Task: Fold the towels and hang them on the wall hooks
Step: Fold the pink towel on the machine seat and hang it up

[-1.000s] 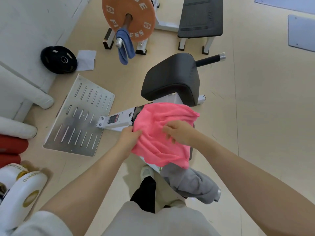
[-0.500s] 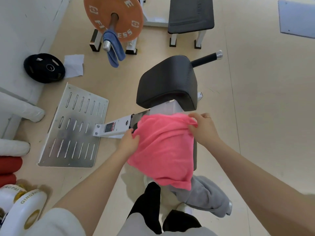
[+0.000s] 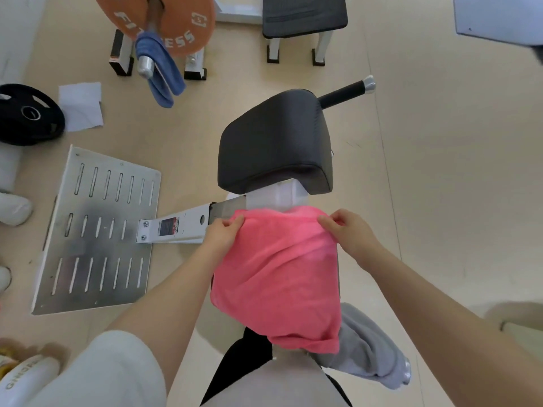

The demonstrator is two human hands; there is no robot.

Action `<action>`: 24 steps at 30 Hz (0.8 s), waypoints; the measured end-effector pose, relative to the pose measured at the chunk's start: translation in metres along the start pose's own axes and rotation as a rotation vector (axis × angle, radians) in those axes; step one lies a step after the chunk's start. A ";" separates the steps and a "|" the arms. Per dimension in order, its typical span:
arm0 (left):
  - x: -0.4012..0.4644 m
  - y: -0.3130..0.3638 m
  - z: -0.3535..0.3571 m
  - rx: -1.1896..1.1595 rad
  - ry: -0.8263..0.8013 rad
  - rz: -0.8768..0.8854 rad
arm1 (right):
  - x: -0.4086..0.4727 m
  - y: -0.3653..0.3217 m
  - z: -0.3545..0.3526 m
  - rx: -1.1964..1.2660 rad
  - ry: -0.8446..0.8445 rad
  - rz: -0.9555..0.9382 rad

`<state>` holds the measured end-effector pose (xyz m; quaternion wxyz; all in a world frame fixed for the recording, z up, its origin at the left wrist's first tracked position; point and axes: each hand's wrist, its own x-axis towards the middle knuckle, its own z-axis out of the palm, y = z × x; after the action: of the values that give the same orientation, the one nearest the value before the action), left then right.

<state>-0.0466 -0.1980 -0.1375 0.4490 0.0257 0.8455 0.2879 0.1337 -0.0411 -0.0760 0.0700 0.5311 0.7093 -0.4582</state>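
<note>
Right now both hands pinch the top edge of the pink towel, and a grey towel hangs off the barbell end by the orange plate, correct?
Not quite: the head view shows the towel on the barbell end is blue, not grey. The left hand and right hand do pinch the pink towel's top edge.

A black padded seat [image 3: 274,145] sits just beyond the hands, on a white post [image 3: 282,196], with a black handle [image 3: 343,94] sticking out to its right. To the left of the hands lies a slotted metal plate [image 3: 97,230], joined to a white beam [image 3: 176,229]. Farther off, beyond the left hand, an orange weight disc [image 3: 176,19] hangs on a bar. A black weight disc [image 3: 28,114] and a sheet of paper [image 3: 80,105] lie on the floor [image 3: 440,171] far left. A black stool [image 3: 304,14] stands far beyond the hands.
</note>
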 end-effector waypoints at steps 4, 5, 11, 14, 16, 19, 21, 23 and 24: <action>-0.006 -0.003 0.002 -0.091 0.016 0.050 | 0.003 -0.002 -0.001 0.168 -0.115 0.155; -0.008 -0.004 0.000 -0.184 -0.013 0.019 | 0.003 -0.003 -0.005 0.259 -0.160 0.199; -0.041 0.004 -0.018 -0.684 -0.272 -0.052 | -0.012 -0.019 -0.019 0.503 -0.266 0.181; -0.064 0.012 -0.027 -0.874 -0.339 0.111 | -0.026 -0.030 -0.021 0.651 -0.272 0.091; -0.083 0.018 -0.033 -0.958 -0.339 0.202 | -0.032 -0.038 -0.029 0.746 -0.279 0.054; -0.111 0.014 -0.038 -1.023 -0.396 0.282 | -0.043 -0.043 -0.045 0.842 -0.357 0.012; -0.134 0.006 -0.036 -1.046 -0.414 0.267 | -0.053 -0.040 -0.056 0.835 -0.442 -0.035; -0.160 -0.004 -0.028 -1.100 -0.377 0.278 | -0.066 -0.034 -0.065 0.797 -0.524 -0.097; -0.176 -0.007 -0.023 -1.112 -0.354 0.295 | -0.073 -0.030 -0.069 0.781 -0.556 -0.114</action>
<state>0.0417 -0.2680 -0.0002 0.4845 -0.0485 0.4680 0.7375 0.1667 -0.0416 0.0236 0.0270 0.3353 0.4667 -0.8180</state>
